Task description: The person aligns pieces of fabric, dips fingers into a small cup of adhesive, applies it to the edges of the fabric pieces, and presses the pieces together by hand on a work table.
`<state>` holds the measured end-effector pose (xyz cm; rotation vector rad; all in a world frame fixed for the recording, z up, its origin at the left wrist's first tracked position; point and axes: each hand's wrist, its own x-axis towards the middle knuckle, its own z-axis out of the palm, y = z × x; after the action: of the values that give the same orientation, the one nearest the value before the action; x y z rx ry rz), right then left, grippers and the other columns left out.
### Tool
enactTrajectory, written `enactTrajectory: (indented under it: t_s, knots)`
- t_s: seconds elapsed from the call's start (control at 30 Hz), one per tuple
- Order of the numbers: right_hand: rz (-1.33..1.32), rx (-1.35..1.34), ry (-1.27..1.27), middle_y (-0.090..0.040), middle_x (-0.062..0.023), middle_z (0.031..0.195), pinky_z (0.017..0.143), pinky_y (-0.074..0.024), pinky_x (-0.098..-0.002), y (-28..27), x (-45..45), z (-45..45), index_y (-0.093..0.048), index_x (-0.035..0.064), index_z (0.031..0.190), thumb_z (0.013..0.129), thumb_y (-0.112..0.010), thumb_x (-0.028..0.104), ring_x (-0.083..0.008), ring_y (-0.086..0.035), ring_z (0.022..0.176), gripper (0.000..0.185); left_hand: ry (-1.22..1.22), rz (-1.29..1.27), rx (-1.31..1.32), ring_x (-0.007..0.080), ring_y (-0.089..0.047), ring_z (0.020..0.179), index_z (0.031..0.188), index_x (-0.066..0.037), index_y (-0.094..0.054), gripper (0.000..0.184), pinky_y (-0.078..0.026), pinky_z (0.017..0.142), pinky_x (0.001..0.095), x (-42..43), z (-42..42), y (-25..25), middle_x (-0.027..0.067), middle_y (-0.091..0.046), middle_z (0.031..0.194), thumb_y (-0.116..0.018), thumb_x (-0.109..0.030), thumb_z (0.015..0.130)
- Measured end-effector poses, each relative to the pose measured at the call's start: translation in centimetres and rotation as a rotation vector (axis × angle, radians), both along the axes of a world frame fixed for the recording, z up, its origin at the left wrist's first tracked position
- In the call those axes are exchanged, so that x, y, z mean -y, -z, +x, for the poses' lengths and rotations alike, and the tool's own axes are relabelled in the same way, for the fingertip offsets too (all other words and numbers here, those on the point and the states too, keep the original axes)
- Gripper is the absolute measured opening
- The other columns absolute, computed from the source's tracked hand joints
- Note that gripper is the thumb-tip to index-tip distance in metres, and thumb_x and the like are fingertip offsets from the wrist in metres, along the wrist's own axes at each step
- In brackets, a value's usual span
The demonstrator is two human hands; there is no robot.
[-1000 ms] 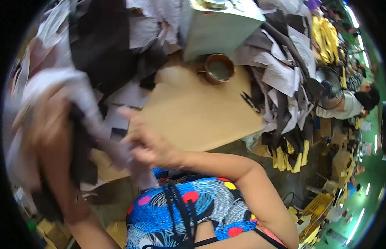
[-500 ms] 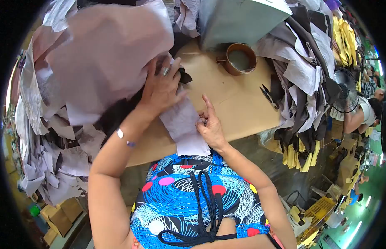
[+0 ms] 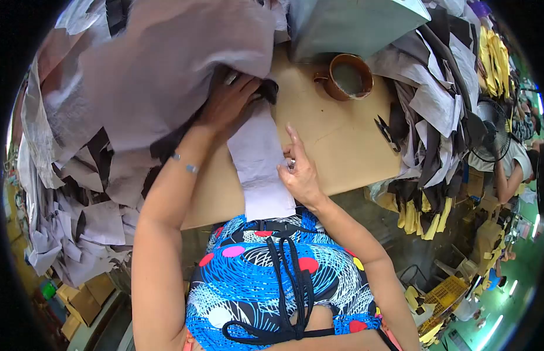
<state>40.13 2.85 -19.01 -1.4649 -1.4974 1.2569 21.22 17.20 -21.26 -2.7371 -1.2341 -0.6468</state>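
A large grey-mauve fabric sheet point(image 3: 178, 76) covers the table's left side, its edge raised over my left hand point(image 3: 231, 108). The fingertips of that hand are partly hidden under the sheet, next to a small black fabric piece point(image 3: 268, 91); their grip does not show. A narrow pale lilac fabric strip point(image 3: 257, 158) runs from under the left hand down to my lap. Along the strip's right edge rests my right hand point(image 3: 301, 178), index finger pointing away, the other fingers curled to the thumb around a small shiny bit I cannot make out.
A brown mug point(image 3: 346, 79) with cloudy liquid stands ahead, by a grey box-like object point(image 3: 348, 29). Black thread snips point(image 3: 387, 134) lie at the right of the table point(image 3: 330, 134). Fabric heaps point(image 3: 427, 99) hang on both sides. Beyond are a fan point(image 3: 488, 128) and a person point(image 3: 509, 169).
My left hand has gone from lying spread on the fabric to partly under the sheet's edge. The sheet has shifted right over it, and the lilac strip lies straighter. The right hand has barely moved.
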Motion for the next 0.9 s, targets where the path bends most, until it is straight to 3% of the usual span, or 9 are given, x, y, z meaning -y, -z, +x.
enactTrajectory:
  t_s: [0.07, 0.17, 0.23, 0.33, 0.5, 0.6, 0.7, 0.8, 0.9]
  knots:
    - [0.036, 0.001, 0.033, -0.054, -0.0118, 0.1, 0.067, -0.0454, -0.0263, 0.0, -0.1, -0.3, -0.022, 0.0106, 0.142, 0.07, -0.055, -0.005, -0.0171, -0.053, 0.081, 0.08, 0.129, 0.101, -0.04, 0.026, -0.049, 0.107, 0.105, -0.012, -0.055, 0.028, -0.038, 0.092, 0.0398, -1.9, 0.3, -0.2, 0.0054, -0.052, 0.114, -0.055, -0.018, 0.078]
    - [0.15, 0.009, 0.07, -0.048, -0.0179, 0.118, 0.072, -0.0469, -0.0291, 0.3, -0.4, -0.8, -0.023, 0.0089, 0.141, 0.07, -0.057, -0.005, -0.0248, -0.054, 0.094, 0.08, 0.208, 0.019, -0.004, 0.0257, -0.05, 0.106, 0.106, -0.014, -0.055, 0.03, -0.038, 0.092, 0.0379, -3.0, 0.8, -1.2, 0.0052, -0.053, 0.113, -0.055, -0.017, 0.076]
    - [0.232, 0.072, 0.036, -0.041, -0.021, 0.128, 0.076, -0.0478, -0.032, 0.6, -0.4, -0.4, -0.024, 0.0085, 0.14, 0.069, -0.056, -0.005, -0.0314, -0.053, 0.102, 0.08, 0.182, -0.015, -0.02, 0.0299, -0.045, 0.111, 0.105, -0.019, -0.058, 0.035, -0.037, 0.095, 0.0399, -3.0, 1.4, -1.3, 0.0062, -0.049, 0.119, -0.054, -0.007, 0.072]
    - [0.344, 0.283, -0.084, -0.036, -0.0219, 0.132, 0.084, -0.0467, -0.0374, -0.7, -0.1, -0.2, -0.025, 0.0088, 0.14, 0.068, -0.053, -0.008, -0.0391, -0.049, 0.109, 0.079, 0.115, -0.101, -0.027, 0.0335, -0.041, 0.114, 0.106, -0.023, -0.059, 0.043, -0.035, 0.097, 0.042, -1.8, 2.2, -1.5, 0.0069, -0.044, 0.125, -0.053, 0.0, 0.07]
    - [0.269, 0.209, -0.186, -0.04, -0.023, 0.13, 0.09, -0.0432, -0.0398, 0.0, 0.2, -0.2, -0.029, 0.0071, 0.137, 0.067, -0.048, -0.011, -0.0408, -0.045, 0.114, 0.075, 0.163, -0.127, -0.013, 0.0354, -0.039, 0.117, 0.109, -0.029, -0.06, 0.05, -0.033, 0.099, 0.0457, -1.3, 2.6, -1.7, 0.0079, -0.043, 0.128, -0.051, 0.001, 0.07]
    - [0.28, 0.197, -0.221, -0.044, -0.0237, 0.127, 0.09, -0.0434, -0.0399, -0.1, 0.0, 0.0, -0.029, 0.0064, 0.137, 0.067, -0.047, -0.012, -0.0406, -0.045, 0.114, 0.074, 0.18, -0.035, -0.102, 0.0328, -0.04, 0.118, 0.107, -0.023, -0.061, 0.041, -0.034, 0.099, 0.0436, -1.6, 2.2, -1.6, 0.0069, -0.045, 0.127, -0.049, -0.002, 0.074]
    - [0.283, 0.187, -0.228, -0.043, -0.0239, 0.126, 0.086, -0.0459, -0.0429, -0.4, -0.3, 0.0, -0.028, 0.008, 0.136, 0.068, -0.046, -0.011, -0.043, -0.048, 0.107, 0.073, 0.1, -0.256, 0.016, 0.0283, -0.045, 0.114, 0.103, -0.016, -0.062, 0.031, -0.036, 0.097, 0.0404, -2.1, 2.1, -1.7, 0.0047, -0.05, 0.122, -0.047, -0.006, 0.078]
    - [0.25, 0.163, -0.202, -0.043, -0.0243, 0.127, 0.088, -0.0451, -0.0419, -0.5, -0.2, -0.2, -0.029, 0.0063, 0.136, 0.068, -0.045, -0.012, -0.0426, -0.048, 0.109, 0.072, 0.061, -0.039, -0.079, 0.0253, -0.05, 0.108, 0.101, -0.012, -0.061, 0.027, -0.04, 0.093, 0.0382, -3.0, 1.6, -1.1, 0.0025, -0.053, 0.117, -0.047, -0.008, 0.079]
    - [0.216, 0.17, -0.206, -0.043, -0.0248, 0.127, 0.089, -0.0443, -0.0413, -0.4, -0.1, -0.2, -0.029, 0.0055, 0.135, 0.068, -0.047, -0.011, -0.0416, -0.047, 0.111, 0.072, 0.049, 0.007, -0.11, 0.0253, -0.052, 0.105, 0.101, -0.015, -0.061, 0.027, -0.042, 0.088, 0.0389, -2.7, 1.5, -1.2, 0.0021, -0.054, 0.113, -0.048, -0.009, 0.078]
